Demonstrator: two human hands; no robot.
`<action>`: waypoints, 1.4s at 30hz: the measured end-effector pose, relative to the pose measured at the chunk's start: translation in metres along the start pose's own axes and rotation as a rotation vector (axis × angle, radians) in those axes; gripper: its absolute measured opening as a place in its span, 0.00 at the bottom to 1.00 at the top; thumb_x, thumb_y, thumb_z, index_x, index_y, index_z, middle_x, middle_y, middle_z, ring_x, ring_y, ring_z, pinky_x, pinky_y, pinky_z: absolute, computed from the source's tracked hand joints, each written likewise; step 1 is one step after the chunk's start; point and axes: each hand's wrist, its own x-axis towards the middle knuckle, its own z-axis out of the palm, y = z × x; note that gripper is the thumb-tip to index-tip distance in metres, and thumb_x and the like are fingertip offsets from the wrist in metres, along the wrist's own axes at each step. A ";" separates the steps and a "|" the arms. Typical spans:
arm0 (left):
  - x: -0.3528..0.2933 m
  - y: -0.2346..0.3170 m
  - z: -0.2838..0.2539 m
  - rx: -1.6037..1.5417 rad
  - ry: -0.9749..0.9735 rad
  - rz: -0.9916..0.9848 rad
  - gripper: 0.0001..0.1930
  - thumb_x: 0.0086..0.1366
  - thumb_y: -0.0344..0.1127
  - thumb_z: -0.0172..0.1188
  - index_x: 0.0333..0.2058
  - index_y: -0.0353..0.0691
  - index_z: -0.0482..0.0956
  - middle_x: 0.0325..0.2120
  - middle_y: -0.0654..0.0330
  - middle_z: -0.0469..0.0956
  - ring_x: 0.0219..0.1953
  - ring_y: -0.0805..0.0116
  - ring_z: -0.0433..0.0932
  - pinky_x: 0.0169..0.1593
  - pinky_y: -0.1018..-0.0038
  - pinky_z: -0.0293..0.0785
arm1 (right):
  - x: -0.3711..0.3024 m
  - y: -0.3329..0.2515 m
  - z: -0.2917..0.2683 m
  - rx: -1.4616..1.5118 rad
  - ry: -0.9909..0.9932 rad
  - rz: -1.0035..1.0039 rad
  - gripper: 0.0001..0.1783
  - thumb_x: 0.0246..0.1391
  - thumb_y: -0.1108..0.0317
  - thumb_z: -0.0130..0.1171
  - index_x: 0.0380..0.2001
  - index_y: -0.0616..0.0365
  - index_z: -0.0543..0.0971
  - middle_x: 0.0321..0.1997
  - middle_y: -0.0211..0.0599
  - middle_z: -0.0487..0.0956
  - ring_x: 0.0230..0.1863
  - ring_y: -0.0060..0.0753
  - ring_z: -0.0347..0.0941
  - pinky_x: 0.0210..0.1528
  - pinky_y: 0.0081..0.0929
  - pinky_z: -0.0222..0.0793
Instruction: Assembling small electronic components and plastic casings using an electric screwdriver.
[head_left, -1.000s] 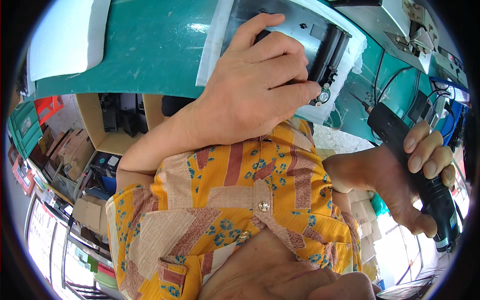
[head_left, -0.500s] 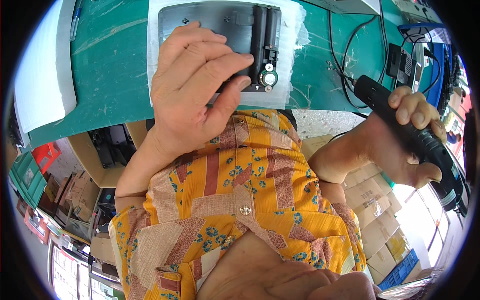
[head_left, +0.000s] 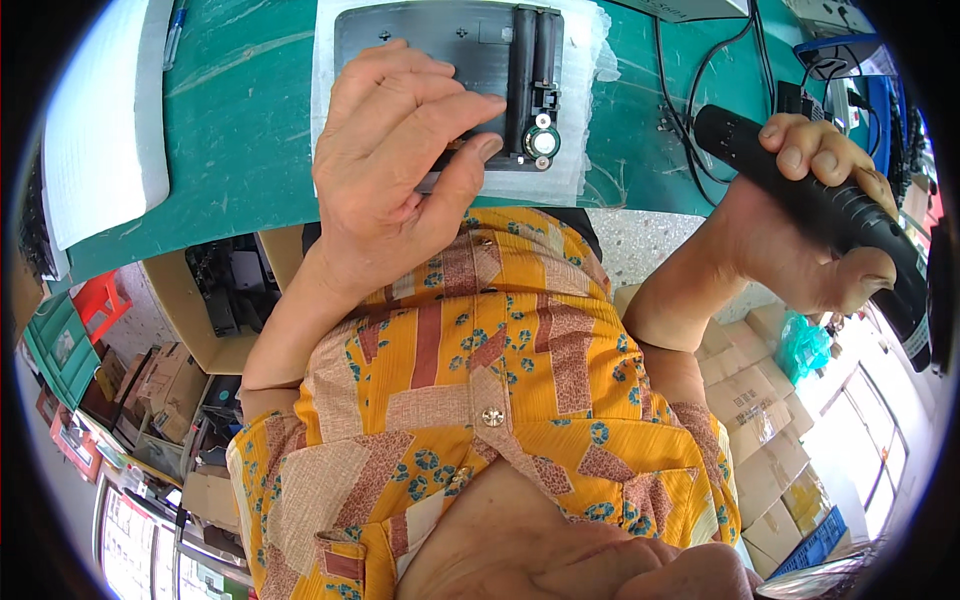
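Here: one tool (head_left: 840, 222) in right hand (head_left: 782, 245), one panel (head_left: 478, 65) by left (head_left: 388, 155).

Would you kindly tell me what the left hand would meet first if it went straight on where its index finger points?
Likely the long black ridge on the dark panel, just beyond the left hand, though the hand's height above it is unclear.
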 end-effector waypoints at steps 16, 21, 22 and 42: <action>0.018 0.005 0.000 0.026 0.070 0.093 0.15 0.47 0.21 0.73 0.37 0.38 0.86 0.29 0.60 0.79 0.36 0.61 0.78 0.39 0.69 0.75 | 0.022 0.006 0.019 0.089 0.128 0.010 0.38 0.48 0.24 0.60 0.37 0.51 0.85 0.32 0.35 0.78 0.32 0.33 0.74 0.38 0.39 0.67; 0.056 0.026 0.014 -0.070 0.094 -0.003 0.11 0.53 0.22 0.73 0.36 0.40 0.87 0.28 0.63 0.79 0.23 0.72 0.75 0.26 0.79 0.69 | 0.029 -0.003 0.031 0.190 0.234 -0.007 0.34 0.45 0.29 0.62 0.33 0.51 0.83 0.30 0.34 0.76 0.30 0.31 0.72 0.38 0.36 0.65; 0.065 0.033 0.007 -0.140 -0.081 -0.187 0.13 0.55 0.26 0.69 0.41 0.39 0.83 0.32 0.59 0.77 0.32 0.62 0.77 0.34 0.70 0.72 | 0.030 -0.005 0.033 0.213 0.263 -0.011 0.33 0.44 0.30 0.63 0.32 0.52 0.83 0.30 0.33 0.75 0.30 0.31 0.71 0.37 0.36 0.64; 0.056 0.019 0.061 -0.140 0.042 -0.090 0.06 0.52 0.30 0.71 0.25 0.38 0.81 0.23 0.59 0.77 0.24 0.60 0.79 0.28 0.67 0.73 | 0.023 -0.018 0.021 0.330 0.446 -0.081 0.30 0.37 0.36 0.66 0.28 0.53 0.78 0.27 0.32 0.72 0.26 0.29 0.68 0.34 0.33 0.61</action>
